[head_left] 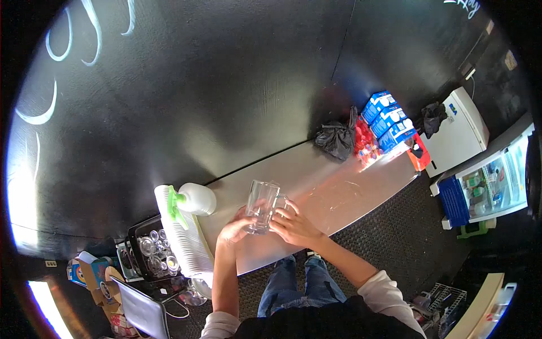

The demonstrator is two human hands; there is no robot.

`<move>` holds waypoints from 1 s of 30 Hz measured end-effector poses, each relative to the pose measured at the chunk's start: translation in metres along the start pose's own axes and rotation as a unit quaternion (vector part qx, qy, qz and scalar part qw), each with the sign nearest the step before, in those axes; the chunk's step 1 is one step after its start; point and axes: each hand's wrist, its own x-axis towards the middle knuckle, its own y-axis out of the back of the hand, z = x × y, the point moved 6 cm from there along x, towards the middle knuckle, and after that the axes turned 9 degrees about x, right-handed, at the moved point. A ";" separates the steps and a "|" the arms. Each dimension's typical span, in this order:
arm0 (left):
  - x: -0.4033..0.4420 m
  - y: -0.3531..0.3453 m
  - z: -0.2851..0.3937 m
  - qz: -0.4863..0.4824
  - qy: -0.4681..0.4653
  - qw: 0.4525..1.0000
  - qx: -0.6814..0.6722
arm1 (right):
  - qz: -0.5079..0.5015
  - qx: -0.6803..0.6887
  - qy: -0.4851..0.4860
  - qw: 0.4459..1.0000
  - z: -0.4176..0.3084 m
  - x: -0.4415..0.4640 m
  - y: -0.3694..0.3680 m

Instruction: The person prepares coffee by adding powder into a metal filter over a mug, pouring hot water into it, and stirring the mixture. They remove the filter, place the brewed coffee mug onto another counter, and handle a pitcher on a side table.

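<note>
A clear glass mug is held up in front of me, over the metal table. My left hand grips its lower left side near the base. My right hand is closed at the mug's handle on the right. The mug tilts slightly and looks see-through, with nothing visible inside. Left of my hands stand a white spray bottle with a green trigger head and a long stack of white cups or lids.
A black tray of glassware sits at the left. At the table's far right are a black plastic bag, red-capped bottles and blue boxes. Beyond stand a white mini fridge and a lit cooler. A laptop is lower left.
</note>
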 end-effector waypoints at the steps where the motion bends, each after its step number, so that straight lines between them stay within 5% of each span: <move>1: -0.001 -0.003 0.002 0.009 0.000 0.999 0.048 | 0.001 -0.001 0.001 1.000 -0.002 -0.003 -0.003; 7: -0.004 -0.023 0.000 0.020 -0.051 0.985 0.166 | 0.011 -0.046 -0.054 0.997 -0.014 -0.019 -0.004; 9: -0.012 -0.022 -0.004 0.080 -0.090 0.948 0.293 | 0.043 0.045 -0.123 0.990 -0.020 -0.027 -0.001; 11: -0.011 -0.006 -0.036 0.093 -0.092 0.942 0.309 | 0.058 0.084 -0.139 0.985 -0.029 -0.041 -0.008; 13: -0.016 0.003 -0.051 0.146 -0.193 0.924 0.297 | 0.077 0.119 -0.153 0.978 -0.035 -0.052 -0.011; 20: -0.022 0.001 -0.079 0.218 -0.162 0.892 0.361 | 0.220 0.305 -0.311 0.873 -0.030 -0.086 -0.012; 24: -0.021 -0.039 -0.059 0.173 -0.181 0.888 0.386 | 0.279 0.337 -0.331 0.836 -0.024 -0.090 0.007; 26: -0.023 -0.074 -0.050 0.100 -0.169 0.948 0.250 | 0.294 0.391 -0.335 0.805 -0.019 -0.095 0.018; 28: -0.023 -0.107 -0.039 0.068 -0.197 0.940 0.270 | 0.327 0.514 -0.337 0.718 -0.021 -0.094 0.039; 30: -0.021 -0.132 -0.040 0.028 -0.247 0.908 0.337 | 0.355 0.515 -0.332 0.706 -0.030 -0.109 0.056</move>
